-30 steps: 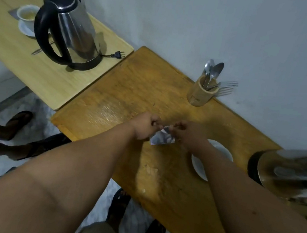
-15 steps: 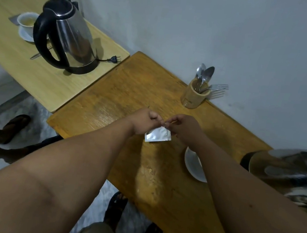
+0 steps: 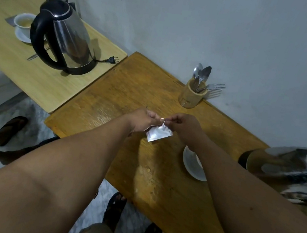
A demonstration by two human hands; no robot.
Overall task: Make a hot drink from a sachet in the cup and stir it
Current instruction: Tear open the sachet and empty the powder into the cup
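Observation:
A small silver sachet (image 3: 158, 134) hangs above the brown wooden table (image 3: 112, 99). My left hand (image 3: 142, 119) and my right hand (image 3: 184, 128) both pinch its top edge, fingertips almost touching. Below my right forearm sits a white saucer (image 3: 191, 164); the cup on it is hidden by my arm. A steel kettle (image 3: 286, 171) stands at the right edge of the table. A wooden holder (image 3: 190, 95) with spoons and a fork stands by the wall.
A second, lighter table (image 3: 36, 77) at the left carries another steel kettle (image 3: 65, 36) with a loose plug, a filled white cup (image 3: 23, 21) on a saucer and a spoon. Another person's sandalled feet (image 3: 10, 128) rest on the floor at left. My own feet show below.
The view has shifted a little. My hands stay together on the sachet, which now hangs lower from its top edge, with the pinch a bit tighter.

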